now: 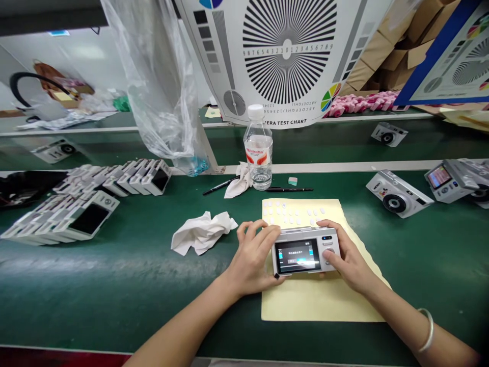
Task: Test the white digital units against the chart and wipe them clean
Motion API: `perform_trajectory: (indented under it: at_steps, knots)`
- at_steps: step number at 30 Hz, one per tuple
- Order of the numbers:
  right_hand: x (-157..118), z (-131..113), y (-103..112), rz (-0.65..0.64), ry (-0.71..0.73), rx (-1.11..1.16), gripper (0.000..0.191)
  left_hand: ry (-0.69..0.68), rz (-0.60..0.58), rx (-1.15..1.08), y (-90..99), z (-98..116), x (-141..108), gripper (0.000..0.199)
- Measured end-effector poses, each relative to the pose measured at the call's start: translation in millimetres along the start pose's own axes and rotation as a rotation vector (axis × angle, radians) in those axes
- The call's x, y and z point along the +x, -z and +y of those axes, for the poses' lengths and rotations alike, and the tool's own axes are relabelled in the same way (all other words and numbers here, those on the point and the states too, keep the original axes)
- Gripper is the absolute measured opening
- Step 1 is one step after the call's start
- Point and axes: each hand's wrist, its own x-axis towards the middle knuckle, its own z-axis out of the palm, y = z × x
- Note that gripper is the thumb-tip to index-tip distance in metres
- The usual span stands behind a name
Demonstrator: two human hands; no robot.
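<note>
Both my hands hold a silver digital camera (305, 252) above a yellow paper sheet (321, 300). Its lit screen faces me and shows a dialog box with two buttons. My left hand (254, 257) grips the camera's left end, fingers along the top and thumb below. Around the right end is my right hand (346, 255), its thumb on the round control pad beside the screen. Small white stickers (292, 211) lie in rows on the sheet's upper part, just beyond the camera. A crumpled white tissue (204, 232) rests left of my left hand.
Rows of silver cameras (87, 219) stand at left. More cameras (397, 193) are on the right. A water bottle (259, 153), a second tissue (239, 182), pens (290, 189) and a small eraser-like block (293, 181) lie ahead. Behind hang a test chart (288, 61) and a plastic bag (156, 81).
</note>
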Motion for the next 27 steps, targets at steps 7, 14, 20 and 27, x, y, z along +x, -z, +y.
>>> perform_trajectory:
  at_steps: [7,14,20,27]
  knots:
    - [4,7,3,-0.028,0.009,0.026,0.051,-0.003,-0.02,0.006,2.2,-2,0,0.069]
    - [6,13,10,-0.124,0.002,0.117,0.054,-0.007,-0.04,0.007,1.3,-7,-1,0.072]
    - [6,13,12,-0.149,-0.003,0.124,0.053,0.005,-0.074,-0.014,1.2,-12,-2,0.073]
    - [5,13,14,-0.225,0.056,0.145,0.052,0.008,-0.095,-0.024,5.0,-13,-2,0.075]
